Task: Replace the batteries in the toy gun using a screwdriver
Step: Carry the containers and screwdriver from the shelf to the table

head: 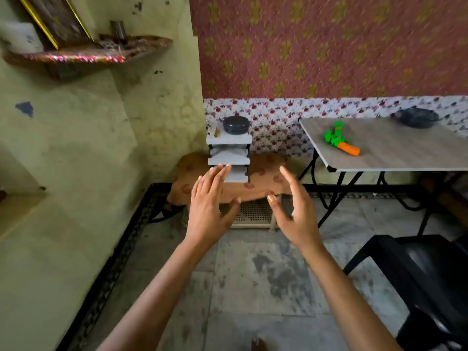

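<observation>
The green and orange toy gun lies on the wood-grain folding table at the right. A screwdriver with a yellow handle rests on top of a small white rack of shelves, beside a dark round lidded container. My left hand and my right hand are both raised in front of the rack with fingers spread, holding nothing. The left fingertips overlap the rack's lower shelf in the view.
The rack stands on a low stool covered with brown cloth. A second dark container sits at the table's far side. A black plastic chair is at the lower right. A green wall with a shelf runs along the left.
</observation>
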### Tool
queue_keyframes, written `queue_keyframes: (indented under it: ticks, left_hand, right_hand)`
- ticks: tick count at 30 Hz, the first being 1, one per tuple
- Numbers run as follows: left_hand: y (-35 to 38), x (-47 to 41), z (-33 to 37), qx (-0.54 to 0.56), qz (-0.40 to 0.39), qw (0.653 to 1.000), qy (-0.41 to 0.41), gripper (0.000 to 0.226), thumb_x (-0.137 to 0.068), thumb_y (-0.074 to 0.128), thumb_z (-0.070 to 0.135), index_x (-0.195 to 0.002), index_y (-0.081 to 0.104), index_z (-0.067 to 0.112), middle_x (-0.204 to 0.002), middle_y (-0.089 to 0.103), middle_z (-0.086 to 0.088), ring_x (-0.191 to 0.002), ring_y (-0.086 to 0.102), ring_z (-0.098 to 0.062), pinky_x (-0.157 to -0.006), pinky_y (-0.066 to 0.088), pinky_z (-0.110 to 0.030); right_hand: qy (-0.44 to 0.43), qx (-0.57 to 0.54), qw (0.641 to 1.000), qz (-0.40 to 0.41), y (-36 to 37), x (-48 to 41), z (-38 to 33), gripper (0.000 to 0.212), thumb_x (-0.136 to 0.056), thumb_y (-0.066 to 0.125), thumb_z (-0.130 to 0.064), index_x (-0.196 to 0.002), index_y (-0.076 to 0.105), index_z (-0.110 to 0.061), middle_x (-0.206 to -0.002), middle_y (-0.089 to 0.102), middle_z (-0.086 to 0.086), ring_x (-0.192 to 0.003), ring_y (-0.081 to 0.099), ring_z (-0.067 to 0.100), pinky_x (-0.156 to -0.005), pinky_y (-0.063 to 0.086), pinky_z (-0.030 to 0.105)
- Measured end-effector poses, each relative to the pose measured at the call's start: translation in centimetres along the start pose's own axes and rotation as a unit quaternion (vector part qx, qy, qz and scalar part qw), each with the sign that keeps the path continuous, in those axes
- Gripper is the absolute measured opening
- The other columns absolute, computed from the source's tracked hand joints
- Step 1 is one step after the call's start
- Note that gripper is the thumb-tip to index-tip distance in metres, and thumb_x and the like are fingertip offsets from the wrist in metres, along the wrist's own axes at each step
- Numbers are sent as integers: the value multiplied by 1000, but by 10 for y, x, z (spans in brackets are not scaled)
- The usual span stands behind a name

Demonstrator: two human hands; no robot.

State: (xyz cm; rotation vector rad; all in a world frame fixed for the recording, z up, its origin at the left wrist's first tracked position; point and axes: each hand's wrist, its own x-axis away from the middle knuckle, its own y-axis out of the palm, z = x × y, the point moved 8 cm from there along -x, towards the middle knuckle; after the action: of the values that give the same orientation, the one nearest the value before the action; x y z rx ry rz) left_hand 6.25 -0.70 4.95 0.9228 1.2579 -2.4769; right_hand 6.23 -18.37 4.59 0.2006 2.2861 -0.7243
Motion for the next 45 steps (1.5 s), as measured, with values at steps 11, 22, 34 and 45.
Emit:
queue_keyframes:
  ticks: [11,22,34,45]
  left_hand:
    - [111,-74,-81,17,-27,994,-107,65,-84,45,46,-142,39,16,-143,45,-2,-138,26,-13,-115,24,-46]
    - [186,-187,-166,6,-36,989,-141,62,-83,46,44,-138,46,14,-141,48,-2,-134,34,-16,-113,29,-46]
    - [256,-343,-308,17,-53,989,-140,60,-85,45,44,-138,42,16,-136,51,0,-127,45,-19,-108,35,-42]
    - [343,-441,-413,-4,-81,976,-204,47,-88,58,28,-133,51,16,-130,56,-2,-118,51,-22,-87,43,-29]
  right_hand:
    - [97,-23,995,-32,67,-70,132,56,-87,47,-36,-136,43,-9,-132,43,-9,-122,32,-9,-103,22,3]
    - [103,-19,992,-65,140,-178,238,57,-87,45,-41,-136,43,-13,-135,44,-9,-124,45,6,-103,35,14]
    - [149,-53,985,-75,268,-325,343,58,-87,49,-41,-138,39,-16,-138,44,-6,-128,36,-1,-103,26,4]
    - [179,-20,978,-101,342,-412,461,57,-87,49,-37,-137,42,-10,-138,47,1,-128,41,9,-104,31,17]
